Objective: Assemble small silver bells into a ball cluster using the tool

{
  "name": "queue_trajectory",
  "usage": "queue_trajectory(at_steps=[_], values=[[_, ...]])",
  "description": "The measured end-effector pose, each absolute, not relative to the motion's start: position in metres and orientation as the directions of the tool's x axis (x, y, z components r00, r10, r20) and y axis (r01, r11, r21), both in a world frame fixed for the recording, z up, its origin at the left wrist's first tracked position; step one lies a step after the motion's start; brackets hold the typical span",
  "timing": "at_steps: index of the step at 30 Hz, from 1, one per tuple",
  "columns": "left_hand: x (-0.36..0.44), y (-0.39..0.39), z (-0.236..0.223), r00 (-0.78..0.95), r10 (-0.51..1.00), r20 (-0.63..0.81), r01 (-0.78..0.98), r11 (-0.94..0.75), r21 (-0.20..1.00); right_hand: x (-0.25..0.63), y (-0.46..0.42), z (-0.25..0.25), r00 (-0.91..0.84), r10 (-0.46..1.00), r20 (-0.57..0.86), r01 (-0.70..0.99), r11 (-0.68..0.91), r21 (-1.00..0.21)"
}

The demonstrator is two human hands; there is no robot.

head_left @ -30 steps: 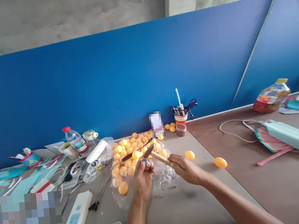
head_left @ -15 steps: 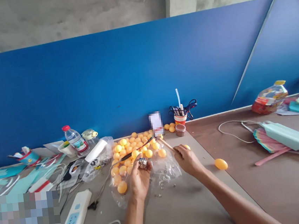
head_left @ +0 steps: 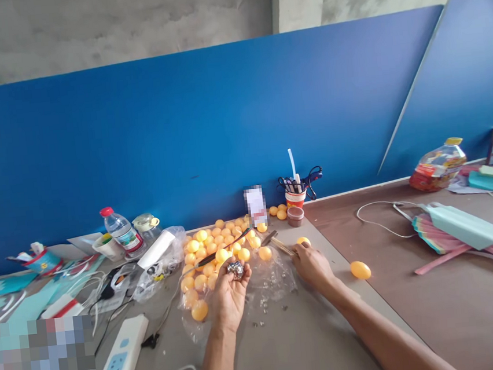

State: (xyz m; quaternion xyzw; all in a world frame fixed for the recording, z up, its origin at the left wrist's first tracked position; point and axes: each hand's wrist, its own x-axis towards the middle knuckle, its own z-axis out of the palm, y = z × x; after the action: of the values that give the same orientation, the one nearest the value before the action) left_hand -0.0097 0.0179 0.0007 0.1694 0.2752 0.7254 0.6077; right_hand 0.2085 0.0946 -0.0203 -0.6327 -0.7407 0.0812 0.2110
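Observation:
My left hand (head_left: pixel 228 294) is raised palm-up, its fingertips pinched on a small shiny metal ball (head_left: pixel 236 269). My right hand (head_left: pixel 310 265) is closed on the wooden handle of a small hammer (head_left: pixel 274 241), whose metal head lies low over a clear plastic bag (head_left: pixel 273 278) on the table. A heap of orange ping-pong balls (head_left: pixel 212 255) lies just behind my left hand, partly inside another clear bag. A thin dark tool (head_left: pixel 224 250) rests across the heap.
A lone orange ball (head_left: pixel 360 269) lies right of my right hand. A pen cup with scissors (head_left: pixel 296 195), a water bottle (head_left: pixel 120 231), a white power strip (head_left: pixel 121 357), cables and a folded paper fan (head_left: pixel 460 228) crowd the table. A blue partition (head_left: pixel 223 129) backs it.
My right hand has lowered the hammer from over the metal ball and swung it away to the right, down onto the table. My left hand keeps holding the ball up.

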Motion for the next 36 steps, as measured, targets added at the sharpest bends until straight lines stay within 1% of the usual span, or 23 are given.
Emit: queue_trajectory(at_steps=[3, 5, 7, 8, 10, 11, 13, 16, 22, 26, 31, 33, 34, 36], values=[[-0.009, 0.017, 0.003, -0.224, 0.969, -0.106, -0.776, -0.111, 0.621, 0.205, 0.091, -0.014, -0.137, 0.915, 0.379, 0.834, 0.314, -0.455], [-0.008, 0.017, 0.004, -0.241, 0.963, -0.116, -0.768, -0.116, 0.629, 0.2, 0.084, -0.005, -0.217, 0.868, 0.447, 0.711, 0.454, -0.537], [-0.008, 0.017, 0.004, -0.253, 0.961, -0.114, -0.76, -0.124, 0.638, 0.192, 0.072, 0.004, -0.417, 0.8, 0.43, 0.525, 0.599, -0.605], [-0.008, 0.017, 0.004, -0.253, 0.961, -0.107, -0.754, -0.127, 0.644, 0.188, 0.065, 0.008, -0.55, 0.742, 0.385, 0.451, 0.651, -0.611], [-0.008, 0.016, 0.004, -0.25, 0.964, -0.09, -0.739, -0.13, 0.661, 0.179, 0.051, 0.013, -0.753, 0.581, 0.309, 0.344, 0.748, -0.568], [-0.008, 0.016, 0.004, -0.249, 0.965, -0.08, -0.73, -0.133, 0.671, 0.175, 0.045, 0.014, -0.806, 0.521, 0.282, 0.325, 0.787, -0.523], [-0.007, 0.016, 0.003, -0.248, 0.967, -0.062, -0.717, -0.14, 0.683, 0.168, 0.035, 0.012, -0.857, 0.459, 0.236, 0.329, 0.839, -0.434], [-0.007, 0.016, 0.002, -0.235, 0.971, -0.048, -0.716, -0.14, 0.684, 0.159, 0.026, 0.005, -0.876, 0.437, 0.205, 0.352, 0.868, -0.349], [-0.005, 0.015, 0.002, -0.214, 0.977, 0.003, -0.689, -0.153, 0.709, 0.147, 0.018, -0.006, -0.876, 0.438, 0.203, 0.393, 0.891, -0.228], [-0.004, 0.015, 0.002, -0.207, 0.978, 0.016, -0.674, -0.155, 0.722, 0.146, 0.017, -0.008, -0.886, 0.418, 0.201, 0.381, 0.903, -0.197], [-0.005, 0.015, 0.0, -0.192, 0.981, 0.021, -0.666, -0.145, 0.731, 0.145, 0.017, -0.011, -0.89, 0.417, 0.182, 0.379, 0.901, -0.213], [-0.006, 0.015, -0.001, -0.187, 0.982, 0.023, -0.664, -0.143, 0.733, 0.145, 0.018, -0.01, -0.888, 0.418, 0.192, 0.368, 0.896, -0.249], [-0.006, 0.015, -0.001, -0.187, 0.982, 0.024, -0.663, -0.145, 0.735, 0.146, 0.018, -0.009, -0.879, 0.426, 0.214, 0.356, 0.885, -0.299], [-0.005, 0.014, -0.001, -0.19, 0.982, 0.025, -0.658, -0.146, 0.738, 0.148, 0.02, -0.007, -0.827, 0.486, 0.283, 0.323, 0.822, -0.469]])
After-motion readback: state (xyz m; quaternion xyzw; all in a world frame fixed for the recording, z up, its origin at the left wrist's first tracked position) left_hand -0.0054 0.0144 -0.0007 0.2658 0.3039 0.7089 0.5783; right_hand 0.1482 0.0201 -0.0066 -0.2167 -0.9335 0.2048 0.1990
